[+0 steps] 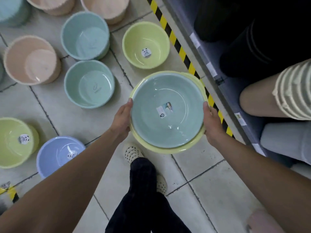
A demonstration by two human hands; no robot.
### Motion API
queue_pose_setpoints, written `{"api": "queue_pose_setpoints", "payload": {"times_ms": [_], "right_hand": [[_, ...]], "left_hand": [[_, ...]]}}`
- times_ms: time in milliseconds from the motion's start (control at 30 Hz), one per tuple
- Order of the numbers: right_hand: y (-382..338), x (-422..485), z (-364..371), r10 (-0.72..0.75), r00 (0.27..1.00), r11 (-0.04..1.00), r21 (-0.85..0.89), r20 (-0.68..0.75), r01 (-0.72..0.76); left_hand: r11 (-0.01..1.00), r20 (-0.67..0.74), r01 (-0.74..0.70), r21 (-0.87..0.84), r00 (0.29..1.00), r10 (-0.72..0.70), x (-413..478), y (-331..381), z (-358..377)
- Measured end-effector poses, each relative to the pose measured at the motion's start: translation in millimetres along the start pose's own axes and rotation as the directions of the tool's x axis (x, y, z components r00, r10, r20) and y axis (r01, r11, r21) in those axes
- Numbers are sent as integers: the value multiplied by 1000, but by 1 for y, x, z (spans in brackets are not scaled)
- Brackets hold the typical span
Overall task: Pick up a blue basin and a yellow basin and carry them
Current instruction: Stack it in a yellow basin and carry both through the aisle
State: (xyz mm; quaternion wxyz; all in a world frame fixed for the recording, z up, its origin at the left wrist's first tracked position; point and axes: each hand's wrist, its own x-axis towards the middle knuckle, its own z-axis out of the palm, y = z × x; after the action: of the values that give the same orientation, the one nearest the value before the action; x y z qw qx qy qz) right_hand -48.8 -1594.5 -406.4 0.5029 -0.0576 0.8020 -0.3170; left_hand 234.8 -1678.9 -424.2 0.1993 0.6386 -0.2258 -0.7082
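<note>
Inside yellow basin (152,148), blue basin (170,91).

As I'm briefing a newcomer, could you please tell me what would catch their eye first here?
First, the blue basin nested in the yellow basin at the centre, gripped at the rim by the left hand and right hand. Then the basins standing on the tiled floor to the left, such as a pink basin and a lilac basin, and the yellow-and-black stripe along the shelf on the right.
</note>
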Motion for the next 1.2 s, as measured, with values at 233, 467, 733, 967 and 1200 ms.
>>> {"api": "queue_pose_setpoints", "payload": {"times_ms": [233, 467, 733, 967, 1200], "right_hand": [[-12, 45, -20, 76, 990, 996, 56, -116, -70], [-1, 90, -26, 97, 985, 995, 29, -143, -94], [22, 168, -38, -28, 999, 984, -176, -41, 20], [40, 247, -39, -43, 999, 967, -251, 12, 45], [41, 303, -44, -66, 995, 959, -281, -69, 44]], "left_hand": [[997, 31, 36, 62, 999, -38, 42, 20, 42], [992, -73, 77, 100, 995, -70, 87, 5, 66], [979, -123, 39, 199, 992, -15, 145, -40, 95], [977, -174, 16, 214, 985, 22, 204, -70, 116], [910, -181, -96, 403, 967, 182, 243, -64, 143]]}}
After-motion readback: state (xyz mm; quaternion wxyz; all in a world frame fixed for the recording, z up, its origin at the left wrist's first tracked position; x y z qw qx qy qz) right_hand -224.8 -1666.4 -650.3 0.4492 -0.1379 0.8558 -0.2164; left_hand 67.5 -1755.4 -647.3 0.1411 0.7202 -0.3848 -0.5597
